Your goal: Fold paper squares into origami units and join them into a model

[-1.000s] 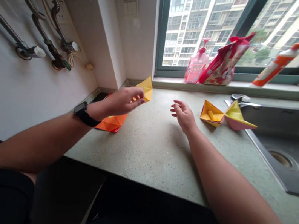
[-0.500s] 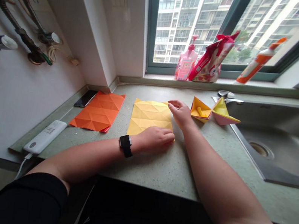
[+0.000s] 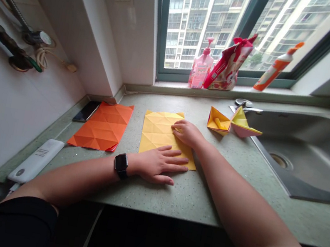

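Note:
A sheet of yellow paper (image 3: pixel 157 128), creased in a grid of folds, lies flat on the countertop before me. My left hand (image 3: pixel 162 164), with a black watch (image 3: pixel 121 164) on its wrist, rests palm down across the near edge of the sheet, fingers spread. Toward the right side of the same sheet, my right hand (image 3: pixel 187 133) lies on the paper with its fingers stretched out to the left. Neither hand grips anything. Left of the sheet are orange papers (image 3: pixel 101 125) with similar creases, stacked, with a red corner showing underneath.
Two folded paper shapes (image 3: pixel 219 122) sit right of the sheet, beside the steel sink (image 3: pixel 320 158). A phone (image 3: pixel 86 111) and a white power bank (image 3: pixel 37 160) lie at the left. On the sill stand a pink pump bottle (image 3: pixel 201 68), a red bag (image 3: pixel 230 65) and an orange-white bottle (image 3: pixel 275 70).
My left hand has opened from bunched fingers to a flat spread. My right hand has moved from the sheet's far right corner inward and nearer. The camera view has shifted slightly.

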Demonstrator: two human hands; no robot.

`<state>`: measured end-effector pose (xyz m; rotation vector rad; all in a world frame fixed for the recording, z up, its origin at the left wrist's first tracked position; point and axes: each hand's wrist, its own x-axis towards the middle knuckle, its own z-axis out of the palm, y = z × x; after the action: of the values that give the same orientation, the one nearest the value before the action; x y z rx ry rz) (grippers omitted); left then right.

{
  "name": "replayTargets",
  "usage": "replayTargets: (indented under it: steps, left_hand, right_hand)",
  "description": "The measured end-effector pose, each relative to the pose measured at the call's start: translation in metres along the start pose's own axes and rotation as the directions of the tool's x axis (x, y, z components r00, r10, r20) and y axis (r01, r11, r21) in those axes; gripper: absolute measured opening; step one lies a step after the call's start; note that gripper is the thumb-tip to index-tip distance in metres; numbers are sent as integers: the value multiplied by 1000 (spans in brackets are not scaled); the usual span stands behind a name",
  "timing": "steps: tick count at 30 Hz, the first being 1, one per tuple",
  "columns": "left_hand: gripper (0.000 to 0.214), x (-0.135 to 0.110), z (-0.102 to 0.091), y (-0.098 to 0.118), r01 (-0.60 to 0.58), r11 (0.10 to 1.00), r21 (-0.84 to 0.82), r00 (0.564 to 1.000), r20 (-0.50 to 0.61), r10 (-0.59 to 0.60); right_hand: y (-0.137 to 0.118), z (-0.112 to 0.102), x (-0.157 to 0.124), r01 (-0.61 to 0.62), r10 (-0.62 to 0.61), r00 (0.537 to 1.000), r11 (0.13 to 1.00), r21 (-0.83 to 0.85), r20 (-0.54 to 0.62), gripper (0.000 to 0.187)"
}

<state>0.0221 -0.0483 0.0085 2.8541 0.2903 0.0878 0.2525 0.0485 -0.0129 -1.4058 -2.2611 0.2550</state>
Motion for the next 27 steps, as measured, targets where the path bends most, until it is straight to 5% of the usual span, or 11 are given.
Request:
replayTargets:
  steps: [5, 10, 14, 20, 27]
  left_hand:
    - [77, 2, 0, 3, -56, 998, -35, 998, 20, 57]
    - [78, 2, 3, 0, -94, 995, -24, 996, -13, 93]
    - [81, 3, 9, -3, -94, 996, 4, 995, -19, 94]
    - [85, 4, 12, -4, -114, 993, 19, 991, -64, 115]
    - [83, 2, 11, -2, -117, 993, 17, 987, -105, 118]
  right_hand:
    - [-12, -2, -5, 45, -37, 996, 994, -95, 86, 30]
    - [-23, 13, 2, 209, -215, 958, 977, 51, 190, 36]
    - [-31, 32, 22, 304, -306, 904, 951, 55, 298, 63]
    - [-41, 61, 72, 327, -289, 893, 943, -56, 345, 87]
    - [-26, 74, 127, 248, -199, 917, 963, -105, 347, 82]
